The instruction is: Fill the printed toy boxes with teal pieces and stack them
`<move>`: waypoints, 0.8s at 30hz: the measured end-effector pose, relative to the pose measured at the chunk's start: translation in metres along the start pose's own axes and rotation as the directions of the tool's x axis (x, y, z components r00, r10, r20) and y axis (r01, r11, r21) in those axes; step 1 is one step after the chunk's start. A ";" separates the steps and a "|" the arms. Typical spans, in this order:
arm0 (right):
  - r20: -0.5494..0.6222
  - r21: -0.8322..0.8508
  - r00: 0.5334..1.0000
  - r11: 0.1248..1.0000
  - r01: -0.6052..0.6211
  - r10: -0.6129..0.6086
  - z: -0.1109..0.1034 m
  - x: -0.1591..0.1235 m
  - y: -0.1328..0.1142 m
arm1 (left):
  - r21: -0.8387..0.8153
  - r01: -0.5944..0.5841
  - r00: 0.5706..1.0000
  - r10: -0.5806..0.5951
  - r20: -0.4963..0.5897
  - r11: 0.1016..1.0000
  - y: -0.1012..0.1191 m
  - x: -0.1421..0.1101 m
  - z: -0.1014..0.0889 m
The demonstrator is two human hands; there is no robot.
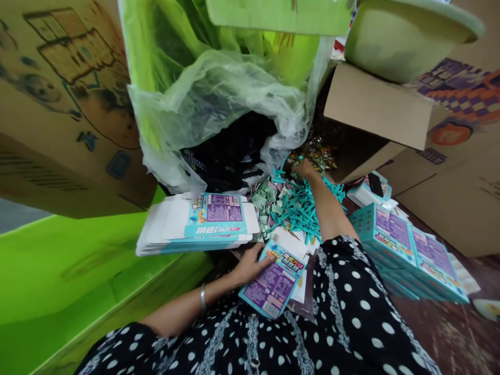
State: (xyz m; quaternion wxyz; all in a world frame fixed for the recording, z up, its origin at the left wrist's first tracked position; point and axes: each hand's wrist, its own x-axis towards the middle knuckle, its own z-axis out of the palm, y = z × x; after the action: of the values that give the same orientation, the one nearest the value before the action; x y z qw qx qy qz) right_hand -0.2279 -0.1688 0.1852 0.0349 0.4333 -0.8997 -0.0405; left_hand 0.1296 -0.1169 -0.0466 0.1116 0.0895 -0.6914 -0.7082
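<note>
My left hand [250, 265] is closed around the edge of a teal and purple carton [275, 284], its thumb across the printed front. The carton's white end flap stands up at the top. My right arm stretches forward, and my right hand [304, 169] is among the small goods at the back of the pile, its fingers small and partly hidden. Near it are a heap of teal sticks [302, 208] and shiny gold-coloured pieces [318, 151]. Small green and pink sachets [271, 200] lie left of the sticks. A stack of flat cartons [219, 219] rests beside the left hand.
A bright green container lined with clear plastic [242, 78] holds dark items in front. Filled cartons [398, 245] are stacked at right, near a dark object [375, 184] on another carton. Large cardboard boxes [66, 104] flank both sides. A pale basin [402, 41] sits upper right.
</note>
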 end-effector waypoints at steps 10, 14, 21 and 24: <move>-0.117 0.633 0.981 0.773 -0.048 0.157 -0.037 -0.081 0.058 | -0.006 -0.021 0.999 0.021 -0.027 1.000 0.002 -0.001 -0.001; -0.002 0.828 0.924 0.518 -0.213 0.383 -0.012 -0.129 0.065 | -0.020 -0.031 0.999 0.030 -0.039 0.999 0.003 0.000 -0.001; -0.070 0.851 0.857 0.479 -0.216 0.510 0.000 -0.180 0.077 | -0.056 -0.017 0.999 0.015 -0.040 0.998 0.005 0.001 -0.002; -0.126 0.795 0.876 0.576 -0.191 0.465 -0.005 -0.187 0.080 | -0.084 -0.006 0.999 0.002 -0.045 0.996 0.005 0.003 -0.001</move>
State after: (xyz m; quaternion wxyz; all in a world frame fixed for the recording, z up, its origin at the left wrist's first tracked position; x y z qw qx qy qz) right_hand -0.1738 0.0270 0.1934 0.0025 0.2303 -0.8778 0.4200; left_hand 0.1277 -0.1192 -0.0411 0.1320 0.0993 -0.6586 -0.7341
